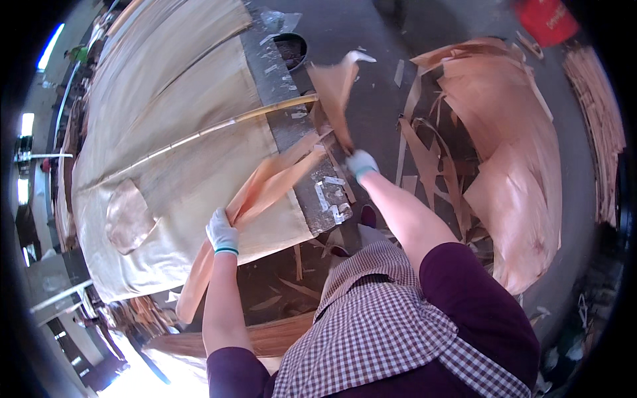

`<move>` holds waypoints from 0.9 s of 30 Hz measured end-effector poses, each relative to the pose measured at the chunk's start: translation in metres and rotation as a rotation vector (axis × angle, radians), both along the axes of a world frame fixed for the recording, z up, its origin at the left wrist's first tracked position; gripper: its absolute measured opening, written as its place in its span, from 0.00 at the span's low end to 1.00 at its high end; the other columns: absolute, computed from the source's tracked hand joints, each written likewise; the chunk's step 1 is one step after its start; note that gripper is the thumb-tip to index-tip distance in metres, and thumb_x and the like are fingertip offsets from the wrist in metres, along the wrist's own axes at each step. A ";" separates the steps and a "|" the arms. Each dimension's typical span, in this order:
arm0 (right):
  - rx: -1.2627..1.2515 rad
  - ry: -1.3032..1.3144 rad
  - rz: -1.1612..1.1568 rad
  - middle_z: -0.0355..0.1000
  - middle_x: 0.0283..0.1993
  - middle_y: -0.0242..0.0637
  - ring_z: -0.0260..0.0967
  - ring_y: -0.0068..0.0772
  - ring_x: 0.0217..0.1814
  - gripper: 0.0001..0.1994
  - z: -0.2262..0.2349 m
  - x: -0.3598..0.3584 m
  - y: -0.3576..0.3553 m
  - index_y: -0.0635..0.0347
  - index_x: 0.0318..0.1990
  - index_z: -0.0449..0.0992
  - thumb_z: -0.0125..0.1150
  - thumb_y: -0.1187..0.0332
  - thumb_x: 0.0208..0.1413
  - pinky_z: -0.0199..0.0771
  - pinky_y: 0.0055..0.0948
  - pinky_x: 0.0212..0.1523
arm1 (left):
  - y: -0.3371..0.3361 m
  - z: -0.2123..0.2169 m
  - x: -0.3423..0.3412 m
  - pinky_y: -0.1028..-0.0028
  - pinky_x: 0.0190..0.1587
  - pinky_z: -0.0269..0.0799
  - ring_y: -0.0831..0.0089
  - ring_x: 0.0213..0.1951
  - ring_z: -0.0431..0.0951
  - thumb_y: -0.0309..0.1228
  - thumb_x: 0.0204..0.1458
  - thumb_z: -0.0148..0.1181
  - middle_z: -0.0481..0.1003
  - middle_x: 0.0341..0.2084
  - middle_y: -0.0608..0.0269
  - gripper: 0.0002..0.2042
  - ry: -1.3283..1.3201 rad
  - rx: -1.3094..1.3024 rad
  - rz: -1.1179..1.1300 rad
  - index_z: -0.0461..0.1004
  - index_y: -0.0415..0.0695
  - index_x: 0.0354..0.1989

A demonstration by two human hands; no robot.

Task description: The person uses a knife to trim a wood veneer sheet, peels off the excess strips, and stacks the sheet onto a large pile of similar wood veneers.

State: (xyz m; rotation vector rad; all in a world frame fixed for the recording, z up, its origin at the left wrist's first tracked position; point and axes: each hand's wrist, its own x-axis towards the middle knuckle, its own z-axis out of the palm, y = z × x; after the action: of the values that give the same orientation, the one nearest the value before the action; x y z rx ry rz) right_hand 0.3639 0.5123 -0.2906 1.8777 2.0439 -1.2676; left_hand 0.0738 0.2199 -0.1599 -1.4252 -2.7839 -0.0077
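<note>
My left hand [222, 232], in a white glove, is closed round a long crumpled strip of orange-brown wood veneer [255, 189]. One end of that strip hangs past the table's near edge; the other reaches toward the table's right edge. Out beyond that edge, my gloved right hand [360, 163] is smeared by motion, its fingers closed at the lower end of a brown veneer piece [334, 83] that flares upward. Under the left hand lie broad cream veneer sheets [199, 212]. A thin marked yellow stick [219, 126] rests across them.
To the right, a large heap of orange-brown veneer [514, 126] sits on the floor beside torn scraps [424, 152]. A dark round bucket [290, 52] stands by the table's right edge [285, 132]. A red object [547, 21] and stacked veneer [595, 132] are farther right.
</note>
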 end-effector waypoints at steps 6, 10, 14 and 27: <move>-0.610 -0.579 0.351 0.75 0.44 0.43 0.71 0.38 0.41 0.29 -0.043 0.296 -0.034 0.59 0.48 0.77 0.63 0.45 0.44 0.72 0.38 0.45 | -0.021 0.008 0.005 0.54 0.41 0.69 0.50 0.40 0.75 0.28 0.46 0.52 0.75 0.35 0.52 0.11 -0.035 -0.146 0.149 0.68 0.46 0.40; -0.708 -1.023 0.769 0.76 0.43 0.43 0.75 0.47 0.39 0.25 -0.030 0.421 -0.022 0.58 0.45 0.78 0.60 0.49 0.46 0.74 0.38 0.44 | 0.016 0.079 0.057 0.55 0.45 0.70 0.49 0.43 0.75 0.26 0.46 0.50 0.75 0.38 0.48 0.15 -0.123 -0.049 0.198 0.68 0.47 0.45; -0.111 -0.418 0.733 0.75 0.40 0.51 0.73 0.55 0.42 0.21 0.043 0.401 -0.046 0.59 0.39 0.79 0.58 0.52 0.46 0.73 0.40 0.43 | 0.039 0.145 0.166 0.54 0.43 0.70 0.46 0.41 0.75 0.27 0.46 0.50 0.75 0.37 0.43 0.18 -0.269 0.109 0.147 0.67 0.46 0.48; -0.255 1.190 -0.399 0.73 0.40 0.29 0.68 0.23 0.41 0.12 0.201 0.367 -0.128 0.60 0.46 0.75 0.60 0.69 0.54 0.69 0.28 0.44 | 0.182 0.213 0.502 0.59 0.63 0.55 0.51 0.59 0.64 0.29 0.42 0.61 0.64 0.55 0.44 0.39 -0.851 0.390 -0.829 0.50 0.40 0.65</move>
State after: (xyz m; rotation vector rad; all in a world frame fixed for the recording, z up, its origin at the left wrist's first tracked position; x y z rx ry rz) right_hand 0.7308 0.3842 -0.0899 1.5555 1.6223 -3.1062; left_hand 0.5755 0.4022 0.0528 -2.7216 -2.0907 -1.3318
